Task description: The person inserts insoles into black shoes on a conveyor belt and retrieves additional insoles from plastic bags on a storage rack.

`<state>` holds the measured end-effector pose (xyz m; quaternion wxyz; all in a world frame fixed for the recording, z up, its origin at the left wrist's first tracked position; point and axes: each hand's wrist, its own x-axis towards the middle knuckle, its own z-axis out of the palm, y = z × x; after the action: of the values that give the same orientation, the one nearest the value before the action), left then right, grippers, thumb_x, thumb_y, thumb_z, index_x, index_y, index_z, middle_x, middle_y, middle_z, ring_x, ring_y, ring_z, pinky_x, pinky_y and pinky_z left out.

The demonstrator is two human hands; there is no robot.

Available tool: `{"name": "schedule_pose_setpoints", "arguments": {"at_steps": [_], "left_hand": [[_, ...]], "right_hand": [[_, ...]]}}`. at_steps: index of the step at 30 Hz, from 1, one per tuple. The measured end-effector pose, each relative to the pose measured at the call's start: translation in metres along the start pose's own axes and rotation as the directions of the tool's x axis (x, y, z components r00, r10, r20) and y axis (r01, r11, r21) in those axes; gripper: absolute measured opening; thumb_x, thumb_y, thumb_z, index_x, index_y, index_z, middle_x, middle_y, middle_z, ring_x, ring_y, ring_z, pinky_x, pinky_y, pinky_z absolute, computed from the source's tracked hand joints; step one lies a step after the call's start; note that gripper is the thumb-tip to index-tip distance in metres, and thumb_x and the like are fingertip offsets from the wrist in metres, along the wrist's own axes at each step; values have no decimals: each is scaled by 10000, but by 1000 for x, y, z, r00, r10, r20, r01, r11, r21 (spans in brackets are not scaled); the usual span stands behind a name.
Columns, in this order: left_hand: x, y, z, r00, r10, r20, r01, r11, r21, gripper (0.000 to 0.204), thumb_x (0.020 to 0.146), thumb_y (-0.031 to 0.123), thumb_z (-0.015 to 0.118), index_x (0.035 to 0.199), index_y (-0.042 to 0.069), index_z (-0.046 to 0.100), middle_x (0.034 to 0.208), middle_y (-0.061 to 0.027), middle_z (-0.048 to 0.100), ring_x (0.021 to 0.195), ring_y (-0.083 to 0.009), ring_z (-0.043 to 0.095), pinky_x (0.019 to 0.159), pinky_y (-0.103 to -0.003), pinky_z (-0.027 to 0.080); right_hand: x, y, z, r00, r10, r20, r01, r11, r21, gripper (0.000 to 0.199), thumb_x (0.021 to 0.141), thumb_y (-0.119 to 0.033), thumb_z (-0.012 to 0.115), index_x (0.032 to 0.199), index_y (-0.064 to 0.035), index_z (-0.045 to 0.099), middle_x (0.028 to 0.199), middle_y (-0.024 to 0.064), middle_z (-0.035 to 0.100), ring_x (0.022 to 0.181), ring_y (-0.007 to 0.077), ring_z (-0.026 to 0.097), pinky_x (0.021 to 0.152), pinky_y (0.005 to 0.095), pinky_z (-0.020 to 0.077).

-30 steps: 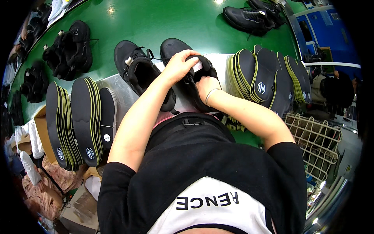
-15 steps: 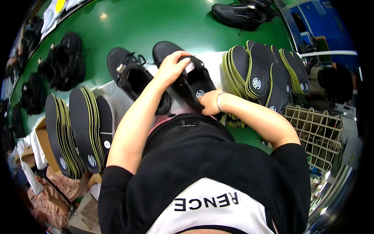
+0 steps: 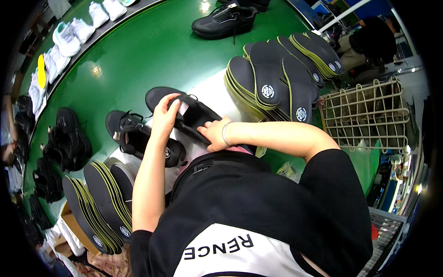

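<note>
A shoe (image 3: 184,115) sits near the front edge of the table (image 3: 152,51), held between the left hand (image 3: 164,115) and right hand (image 3: 213,134). A second shoe (image 3: 143,138) lies just left of it. Insole stacks flank them — one (image 3: 277,78) toward the right edge, another (image 3: 99,203) at the front-left corner. A wire basket (image 3: 364,115) stands beyond the right stack.

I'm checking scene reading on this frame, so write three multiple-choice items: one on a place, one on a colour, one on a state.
1. Where is the wire basket?
A. right of the fanned insoles
B. on the green surface's far left
C. under the white shoes

2. What colour is the work surface?
A. grey
B. green
C. red

3. What is the state of the black shoe?
A. lying untouched
B. boxed
C. held by both the left hand and the right hand

Answers: 1 A, the basket sits just right of the stack; 2 B, it is glossy green; 3 C, both hands grip it.
</note>
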<state>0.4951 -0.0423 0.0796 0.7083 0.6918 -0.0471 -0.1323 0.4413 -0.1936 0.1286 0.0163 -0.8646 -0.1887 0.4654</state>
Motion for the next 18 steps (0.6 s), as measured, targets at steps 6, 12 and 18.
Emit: {"name": "schedule_pose_setpoints", "arguments": {"at_steps": [6,12,18], "left_hand": [[0,0,-3,999,-11,-30,12,999,35,209,815,114,508,989,3,543,900,-41,572,837,-108,516,773,-232,401],[-6,7,-4,1000,16,-11,-15,999,33,217,803,129,529,980,4,547,892,-35,572,822,-105,514,753,-232,405],[-22,8,18,998,61,-4,-60,993,97,211,810,112,525,995,12,539,913,-26,559,859,-95,494,785,-221,386]], "right_hand": [[24,-8,3,998,47,42,-38,980,-196,745,646,-394,575,1273,-90,314,1325,114,277,1220,255,278,940,611,122],[-4,-12,-16,932,-63,-357,83,996,42,300,733,-198,452,938,-45,609,927,151,601,944,303,544,917,524,248],[58,-2,-1,806,-140,-574,356,891,282,258,760,-181,450,909,-17,584,945,193,572,894,303,545,788,364,415]]}}
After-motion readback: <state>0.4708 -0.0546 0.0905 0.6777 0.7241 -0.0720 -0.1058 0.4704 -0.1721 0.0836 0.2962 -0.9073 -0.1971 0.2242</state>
